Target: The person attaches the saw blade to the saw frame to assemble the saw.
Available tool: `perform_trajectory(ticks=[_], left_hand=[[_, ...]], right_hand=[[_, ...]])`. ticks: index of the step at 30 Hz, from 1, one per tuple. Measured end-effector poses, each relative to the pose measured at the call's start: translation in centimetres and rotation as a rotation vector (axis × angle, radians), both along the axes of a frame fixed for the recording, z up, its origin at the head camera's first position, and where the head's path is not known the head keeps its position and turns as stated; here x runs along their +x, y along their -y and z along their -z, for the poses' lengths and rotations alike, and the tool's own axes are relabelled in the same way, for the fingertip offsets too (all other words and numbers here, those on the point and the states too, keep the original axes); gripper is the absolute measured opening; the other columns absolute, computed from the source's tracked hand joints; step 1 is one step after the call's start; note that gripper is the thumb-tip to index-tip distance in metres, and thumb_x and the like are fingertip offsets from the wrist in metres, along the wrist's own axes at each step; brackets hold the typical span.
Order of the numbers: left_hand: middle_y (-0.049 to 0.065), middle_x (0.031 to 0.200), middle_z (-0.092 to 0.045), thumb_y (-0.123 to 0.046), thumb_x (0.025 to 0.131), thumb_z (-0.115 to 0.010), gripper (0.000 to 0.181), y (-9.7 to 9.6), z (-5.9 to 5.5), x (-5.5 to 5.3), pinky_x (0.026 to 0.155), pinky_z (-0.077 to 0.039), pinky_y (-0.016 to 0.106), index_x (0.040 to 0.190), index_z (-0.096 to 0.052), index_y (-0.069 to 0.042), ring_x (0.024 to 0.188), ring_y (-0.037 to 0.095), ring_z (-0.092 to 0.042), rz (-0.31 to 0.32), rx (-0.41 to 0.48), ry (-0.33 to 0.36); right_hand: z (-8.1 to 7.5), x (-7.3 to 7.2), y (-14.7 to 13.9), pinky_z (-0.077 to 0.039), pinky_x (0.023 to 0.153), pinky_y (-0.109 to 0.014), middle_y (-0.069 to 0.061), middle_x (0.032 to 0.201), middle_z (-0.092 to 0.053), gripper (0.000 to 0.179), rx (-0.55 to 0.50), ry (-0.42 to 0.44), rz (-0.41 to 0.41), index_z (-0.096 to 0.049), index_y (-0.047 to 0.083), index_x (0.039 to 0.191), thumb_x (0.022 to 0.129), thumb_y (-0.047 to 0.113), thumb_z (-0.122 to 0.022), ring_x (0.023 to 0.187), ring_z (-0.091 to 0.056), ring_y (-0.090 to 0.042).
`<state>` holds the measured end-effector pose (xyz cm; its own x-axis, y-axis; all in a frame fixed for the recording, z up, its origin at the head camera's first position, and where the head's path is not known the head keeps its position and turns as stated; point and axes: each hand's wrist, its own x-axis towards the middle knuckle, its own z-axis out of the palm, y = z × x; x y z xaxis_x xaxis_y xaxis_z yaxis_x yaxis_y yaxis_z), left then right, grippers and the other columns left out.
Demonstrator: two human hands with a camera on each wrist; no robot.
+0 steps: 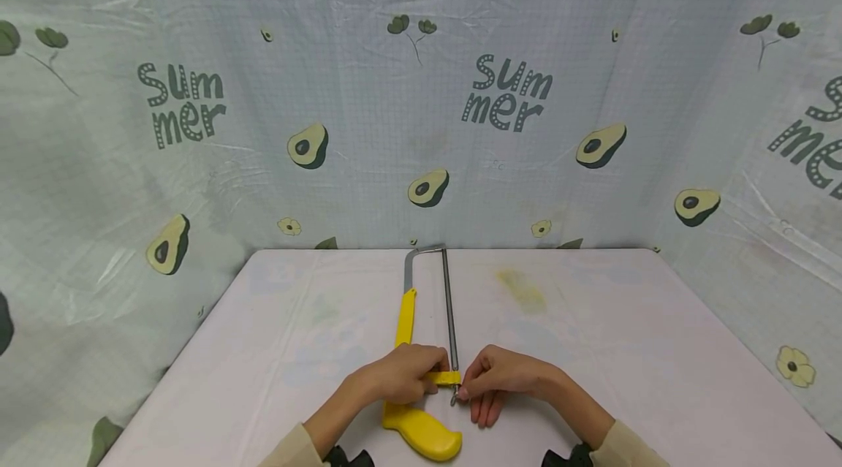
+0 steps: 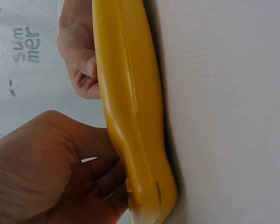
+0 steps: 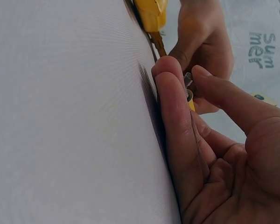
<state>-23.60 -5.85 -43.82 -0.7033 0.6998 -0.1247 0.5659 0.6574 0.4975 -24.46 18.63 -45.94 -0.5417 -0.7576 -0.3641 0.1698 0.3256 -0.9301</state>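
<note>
A hacksaw with a yellow handle (image 1: 424, 434) lies on the table, its grey metal frame (image 1: 409, 270) and long blade (image 1: 449, 306) pointing away from me. My left hand (image 1: 404, 373) grips the saw where the yellow frame meets the handle, fingers curled at the yellow crosspiece (image 1: 446, 378). Just beyond that crosspiece, at the blade's near end, sits a small metal wing nut (image 1: 454, 397). My right hand (image 1: 503, 377) pinches this nut with thumb and forefinger. In the right wrist view the metal nut (image 3: 188, 80) shows beside the thumb tip; the other fingers extend low along the table.
The white table (image 1: 625, 350) has a yellowish stain (image 1: 522, 290) right of the blade. Behind and on both sides hangs a pale sheet (image 1: 368, 94) printed with avocados and lettering. The saw's far end reaches near the table's back edge.
</note>
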Motion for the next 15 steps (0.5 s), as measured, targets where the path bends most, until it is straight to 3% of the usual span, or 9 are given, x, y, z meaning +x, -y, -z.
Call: perform_trajectory(ticks=[15], left_hand=[[-0.012, 0.087, -0.055, -0.013, 0.096, -0.072, 0.016, 0.15, -0.04, 0.33, 0.076, -0.044, 0.019, 0.107, -0.062, -0.020, 0.079, 0.004, -0.050, -0.003, -0.006, 0.011]], right_hand=[[0.10, 0.51, 0.22, -0.058, 0.058, -0.022, -0.003, 0.074, -0.075, 0.024, -0.003, -0.001, 0.008, -0.074, -0.004, 0.104, 0.096, 0.018, -0.071, 0.062, -0.073, -0.007]])
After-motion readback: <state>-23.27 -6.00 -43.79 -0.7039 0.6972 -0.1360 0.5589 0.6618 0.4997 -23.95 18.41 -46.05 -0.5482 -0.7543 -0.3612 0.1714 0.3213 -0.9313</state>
